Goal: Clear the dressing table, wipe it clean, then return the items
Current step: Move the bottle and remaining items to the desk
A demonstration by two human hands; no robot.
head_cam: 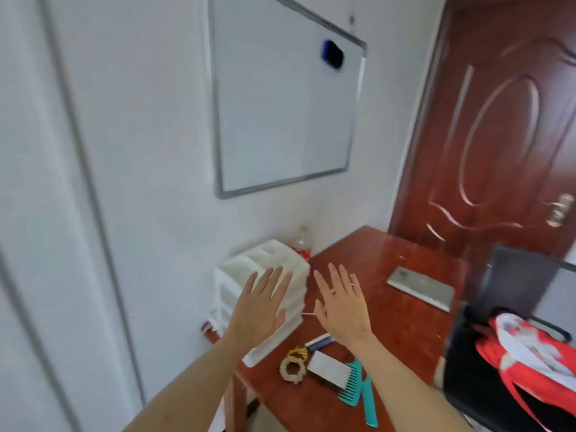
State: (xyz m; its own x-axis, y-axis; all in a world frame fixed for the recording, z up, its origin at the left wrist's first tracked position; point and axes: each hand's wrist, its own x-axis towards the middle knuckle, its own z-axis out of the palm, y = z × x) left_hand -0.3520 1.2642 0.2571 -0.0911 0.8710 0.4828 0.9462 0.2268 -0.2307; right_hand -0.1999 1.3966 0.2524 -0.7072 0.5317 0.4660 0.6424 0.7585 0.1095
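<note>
Both forearms reach forward over the red-brown dressing table [389, 275]. Left hand [260, 310] and right hand [341, 302] are spread flat, fingers splayed, holding nothing. Left hand is in front of the white drawer organizer [249, 266] at the table's wall side. Teal comb [353, 383], white card [327, 369] and scrunchie [291, 371] lie near the front edge; grey slab [420, 286] toward the far right.
</note>
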